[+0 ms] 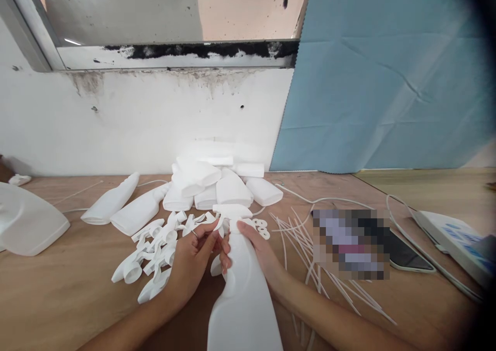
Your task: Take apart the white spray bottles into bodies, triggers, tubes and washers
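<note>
A white plastic spray bottle (pixel 244 299) stands in front of me, with a white trigger head (pixel 232 212) on its neck. My right hand (pixel 259 253) is wrapped round the bottle's neck just below the head. My left hand (pixel 192 260), with a ring on one finger, has its fingers curled at the trigger side of the head and touches it. A heap of loose white trigger heads (pixel 158 248) lies to the left of my left hand.
Several empty white bottles (pixel 217 186) are piled at the wall, two more (pixel 124 206) lie to the left. Thin white dip tubes (pixel 306 242) are scattered on the right. A phone (pixel 406 255), cables and a white device (pixel 453 237) lie further right on the wooden table (pixel 58 289).
</note>
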### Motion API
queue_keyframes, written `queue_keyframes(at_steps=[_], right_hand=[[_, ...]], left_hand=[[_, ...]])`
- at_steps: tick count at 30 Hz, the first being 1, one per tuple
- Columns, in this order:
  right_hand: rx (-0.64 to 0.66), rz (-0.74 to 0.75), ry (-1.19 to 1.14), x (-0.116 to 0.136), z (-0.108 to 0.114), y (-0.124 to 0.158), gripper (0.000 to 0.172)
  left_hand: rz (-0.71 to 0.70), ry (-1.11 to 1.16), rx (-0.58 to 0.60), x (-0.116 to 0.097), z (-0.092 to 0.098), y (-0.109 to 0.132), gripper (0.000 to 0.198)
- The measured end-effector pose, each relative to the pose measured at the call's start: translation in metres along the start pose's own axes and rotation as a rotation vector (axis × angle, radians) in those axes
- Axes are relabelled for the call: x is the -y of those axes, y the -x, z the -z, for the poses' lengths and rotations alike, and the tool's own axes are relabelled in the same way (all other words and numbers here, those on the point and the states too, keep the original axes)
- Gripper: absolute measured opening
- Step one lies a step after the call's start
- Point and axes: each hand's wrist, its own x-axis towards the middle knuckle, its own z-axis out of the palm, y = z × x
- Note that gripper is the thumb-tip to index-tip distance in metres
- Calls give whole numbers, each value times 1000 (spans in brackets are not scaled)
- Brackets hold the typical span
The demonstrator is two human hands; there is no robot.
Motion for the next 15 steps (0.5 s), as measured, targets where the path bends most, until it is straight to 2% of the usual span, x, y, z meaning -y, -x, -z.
queue_keyframes(at_steps=[5, 11, 15], right_hand=[[9, -56, 12, 3, -2, 4, 52], [-37, 11, 59, 4, -8, 5, 41], [-23, -65, 6, 3, -6, 5, 51]], left_hand=[[22, -72, -18, -4, -2, 1, 27], [-3, -42, 10, -1, 1, 1, 25], [23, -77, -31, 1, 1, 0, 28]])
